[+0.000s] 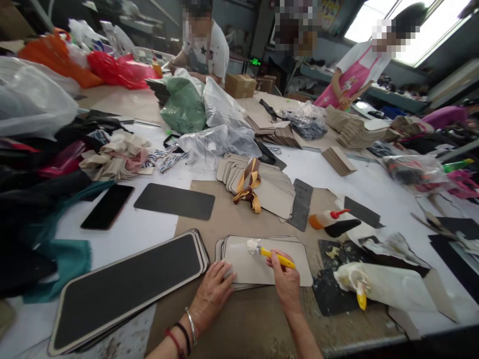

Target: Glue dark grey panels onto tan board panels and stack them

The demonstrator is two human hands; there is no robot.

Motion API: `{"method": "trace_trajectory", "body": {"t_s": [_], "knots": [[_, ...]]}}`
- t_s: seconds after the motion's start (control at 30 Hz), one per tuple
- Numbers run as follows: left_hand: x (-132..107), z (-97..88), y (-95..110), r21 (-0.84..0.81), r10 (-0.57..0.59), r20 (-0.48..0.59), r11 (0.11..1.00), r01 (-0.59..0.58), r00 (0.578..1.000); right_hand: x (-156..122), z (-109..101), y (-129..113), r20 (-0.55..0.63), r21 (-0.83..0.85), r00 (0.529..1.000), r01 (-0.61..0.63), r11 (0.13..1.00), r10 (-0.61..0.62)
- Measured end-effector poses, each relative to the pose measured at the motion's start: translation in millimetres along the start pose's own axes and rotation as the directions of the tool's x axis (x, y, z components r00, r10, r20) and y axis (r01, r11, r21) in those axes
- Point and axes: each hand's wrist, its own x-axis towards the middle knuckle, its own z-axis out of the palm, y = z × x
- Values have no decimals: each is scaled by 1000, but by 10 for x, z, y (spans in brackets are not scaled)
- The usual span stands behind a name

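In the head view my right hand [288,286] is closed round the yellow handle of a glue brush [266,253]. White paste coats its bristles, which touch the top beige board [247,269] of a small round-cornered stack. A faint wet streak shows on that board left of the bristles. My left hand [213,291] lies on the stack's left edge, fingers stretched out and pressing it, holding nothing. Left of it is a pile of long dark panels with pale borders [130,284]. A white glue container [392,281] lies at the right, another yellow brush handle [361,296] at its mouth.
Behind the stack stand fanned beige boards [275,187] with a brown-and-yellow ribbon [249,192]. A red-tipped bottle [324,219], a dark panel [175,201] and a phone [107,207] lie around. Plastic bags [185,104] and cloth crowd the back and left. Other people work across the table.
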Motion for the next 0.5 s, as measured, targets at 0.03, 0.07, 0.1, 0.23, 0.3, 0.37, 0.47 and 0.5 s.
{"method": "trace_trajectory", "body": {"t_s": [0.03, 0.07, 0.1, 0.23, 0.3, 0.37, 0.47, 0.5], "knots": [[-2, 2, -7, 12, 13, -4, 1000, -13, 1000, 44, -139, 29, -39, -65, 999, 22, 998, -24], [-2, 4, -14, 26, 24, -8, 999, -24, 1000, 90, -284, 56, -80, -133, 996, 37, 990, -48], [-2, 8, -21, 41, 36, -13, 999, -35, 999, 136, -428, 81, -120, -206, 990, 48, 977, -74], [-7, 30, -45, 89, 76, -42, 993, -72, 996, 286, -892, 140, -221, -504, 938, 125, 854, -267], [-12, 45, -54, 100, 94, -66, 991, -87, 993, 313, -1003, 136, -198, -616, 898, 199, 763, -393], [-17, 61, -59, 114, 115, -91, 988, -104, 989, 278, -1005, 112, -138, -668, 863, 282, 689, -487], [-23, 88, -55, 146, 138, -123, 982, -120, 983, 63, -785, 49, -45, -650, 848, 376, 660, -528], [-26, 97, -52, 154, 142, -134, 981, -121, 981, -52, -659, 21, -20, -625, 853, 397, 672, -522]]}}
